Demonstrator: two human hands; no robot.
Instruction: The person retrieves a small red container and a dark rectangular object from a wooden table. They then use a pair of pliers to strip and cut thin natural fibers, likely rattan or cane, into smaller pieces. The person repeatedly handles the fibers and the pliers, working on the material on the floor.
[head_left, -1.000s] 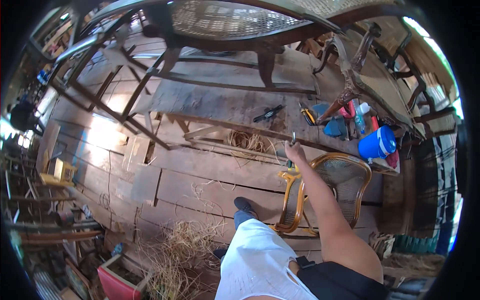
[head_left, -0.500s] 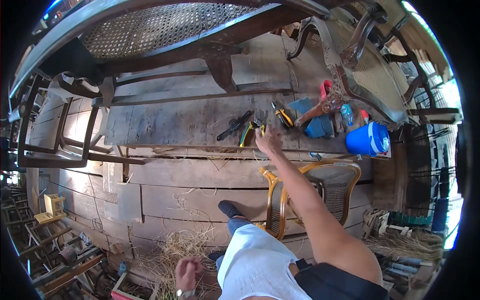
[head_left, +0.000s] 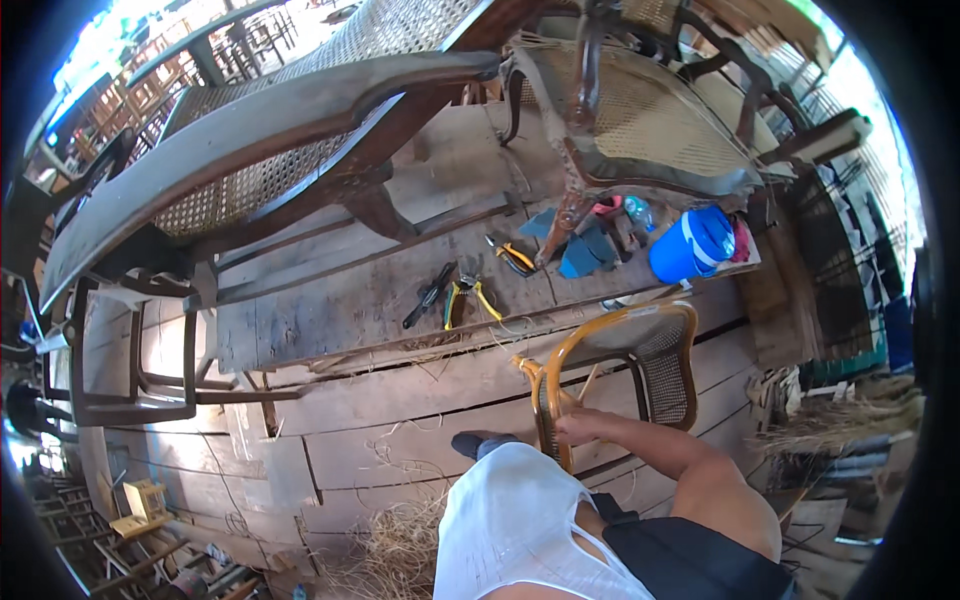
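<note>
My right hand [head_left: 577,428] is closed at the left edge of a small chair [head_left: 622,322] with a glossy honey-coloured frame and dark woven cane panels. Its fingers appear wrapped around the frame, though they are partly hidden. A thin pale stick [head_left: 590,380] shows just above the hand. On the low wooden bench lie yellow-and-green-handled pliers [head_left: 452,306] with handles spread. Beside them are a black tool [head_left: 430,295] and yellow-and-black pliers [head_left: 517,260]. My left hand is out of view.
A dark carved bench with a cane seat [head_left: 270,190] looms at the upper left. A carved cane chair [head_left: 650,120] stands upper right. A blue jug [head_left: 692,246], blue scraps [head_left: 588,252] and a bottle [head_left: 638,212] sit on the low bench. Loose cane strands [head_left: 405,540] litter the floor.
My right hand has left the yellow-and-green pliers on the bench and come back to the small chair. My left hand has gone out of view. The view has shifted.
</note>
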